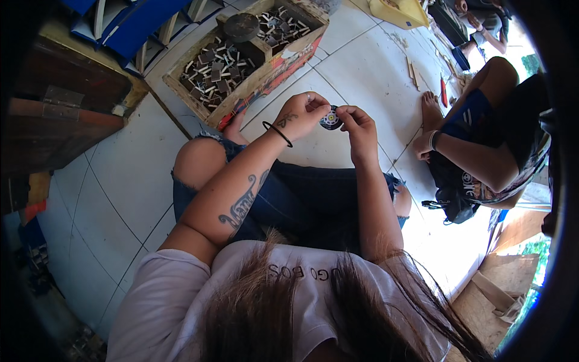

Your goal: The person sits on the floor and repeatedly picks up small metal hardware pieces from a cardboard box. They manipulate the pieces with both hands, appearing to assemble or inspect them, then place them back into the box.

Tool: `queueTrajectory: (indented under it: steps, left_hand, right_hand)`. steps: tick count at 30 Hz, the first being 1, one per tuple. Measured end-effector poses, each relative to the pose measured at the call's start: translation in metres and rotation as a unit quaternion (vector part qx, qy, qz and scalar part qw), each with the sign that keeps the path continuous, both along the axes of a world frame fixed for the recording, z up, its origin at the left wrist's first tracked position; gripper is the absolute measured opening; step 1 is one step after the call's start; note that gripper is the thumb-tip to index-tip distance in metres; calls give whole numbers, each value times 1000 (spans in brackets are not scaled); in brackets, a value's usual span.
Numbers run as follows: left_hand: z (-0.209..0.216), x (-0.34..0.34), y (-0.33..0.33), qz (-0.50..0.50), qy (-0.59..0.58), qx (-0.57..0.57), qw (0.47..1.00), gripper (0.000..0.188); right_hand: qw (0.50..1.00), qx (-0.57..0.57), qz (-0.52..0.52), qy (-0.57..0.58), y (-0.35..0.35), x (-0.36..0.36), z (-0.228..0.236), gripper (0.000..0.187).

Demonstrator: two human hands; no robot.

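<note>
A small round black disc (331,119) with a white and yellow pattern is held up in front of me, above the tiled floor. My left hand (303,114) pinches its left edge between thumb and fingers. From the other side, my right hand (359,128) grips the disc's right edge with thumb and forefinger. The disc's face shows between the two hands, though its details are too small to make out. Beyond my left hand stands a wooden box (270,77) with two compartments, full of small dark square pieces and pale sticks.
A dark round lid-like piece (241,27) rests on the box's divider. Blue racks (129,27) and a dark wooden cabinet (72,114) stand left. Another person (482,139) sits close on my right, near a red tool (444,92). A yellow container (401,13) is at the back.
</note>
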State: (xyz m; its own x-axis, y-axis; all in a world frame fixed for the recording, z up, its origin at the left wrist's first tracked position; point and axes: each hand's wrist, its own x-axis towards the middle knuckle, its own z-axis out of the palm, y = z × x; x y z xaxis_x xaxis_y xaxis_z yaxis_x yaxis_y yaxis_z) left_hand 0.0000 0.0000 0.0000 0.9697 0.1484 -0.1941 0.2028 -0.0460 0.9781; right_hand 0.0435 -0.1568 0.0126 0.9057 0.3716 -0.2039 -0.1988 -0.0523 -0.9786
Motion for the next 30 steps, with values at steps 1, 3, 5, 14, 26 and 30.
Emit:
queueTrajectory:
  steps: [1,3,5,14,26,30]
  left_hand:
    - [2,-1,0,1,-12,2,1000,18]
    - [6,3,-2,3,-30,4,1000,17]
    - [8,1,-1,3,-35,13,999,16]
    - [9,0,3,-27,-26,82,996,13]
    - [17,-3,6,-45,-75,132,987,16]
    - [15,-1,8,-61,-88,132,985,15]
  right_hand:
    - [1000,-2,5,-2,0,0,1,13]
    - [1000,-8,14,-12,-1,5,6,12]
    - [1000,-3,21,-17,1,1,6,12]
    - [974,-119,31,-191,7,-2,8,14]
    - [953,-145,55,-260,4,1,11,13]
    - [939,-161,60,-297,4,1,14,10]
